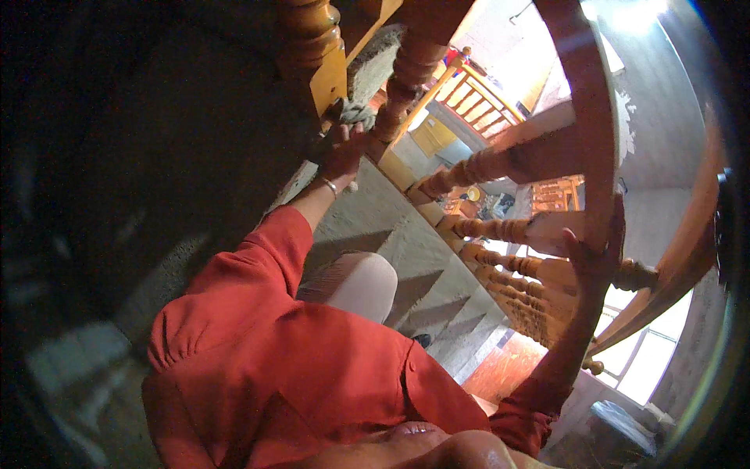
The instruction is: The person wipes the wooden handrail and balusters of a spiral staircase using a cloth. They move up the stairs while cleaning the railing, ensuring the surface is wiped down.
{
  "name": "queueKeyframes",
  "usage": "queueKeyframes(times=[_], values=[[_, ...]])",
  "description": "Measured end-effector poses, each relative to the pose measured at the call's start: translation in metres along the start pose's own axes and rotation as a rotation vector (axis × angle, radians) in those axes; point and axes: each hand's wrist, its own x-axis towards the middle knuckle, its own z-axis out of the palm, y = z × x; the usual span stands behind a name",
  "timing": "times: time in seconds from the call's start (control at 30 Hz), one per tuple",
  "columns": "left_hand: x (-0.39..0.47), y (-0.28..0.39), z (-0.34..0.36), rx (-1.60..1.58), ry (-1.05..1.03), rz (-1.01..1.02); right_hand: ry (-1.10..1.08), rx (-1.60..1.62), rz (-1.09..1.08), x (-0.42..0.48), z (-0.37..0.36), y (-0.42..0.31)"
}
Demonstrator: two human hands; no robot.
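Note:
My left hand (345, 155), with a bracelet at the wrist, reaches forward to a crumpled grey cloth (358, 112). Its fingers are on the cloth, close to the base of a turned wooden baluster (404, 88). Part of the grip is in shadow. Over on the right, my right hand (590, 252) is wrapped around the wooden handrail (595, 135), thumb on the near side. Below my arms are rough concrete stairs (404, 234), edged by a row of turned balusters.
A thick wooden newel post (310, 35) stands at the top. Through the balusters, a lower floor shows a yellow wooden railing (474, 97) and a yellow box (432, 136). My bent knee (366, 284) is over the steps. A second curved rail (674, 252) runs at far right.

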Motion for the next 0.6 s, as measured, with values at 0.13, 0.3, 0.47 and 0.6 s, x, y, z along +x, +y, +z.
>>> queueKeyframes(times=[0.13, 0.3, 0.47, 0.6], values=[[-0.041, 0.012, -0.025, -0.657, -0.296, -0.236, 0.001, 0.022, 0.003, 0.007, -0.006, -0.007], [-0.070, 0.041, -0.071, -0.479, -0.245, 0.167, 0.028, 0.179, 0.045, 0.011, 0.000, -0.013], [-0.001, 0.091, -0.022, -0.642, 0.002, 0.197, 0.017, -0.007, -0.035, 0.009, -0.003, -0.010], [0.014, 0.089, 0.054, 0.343, -0.034, 0.468, 0.027, 0.123, 0.051, 0.007, -0.001, -0.013]])
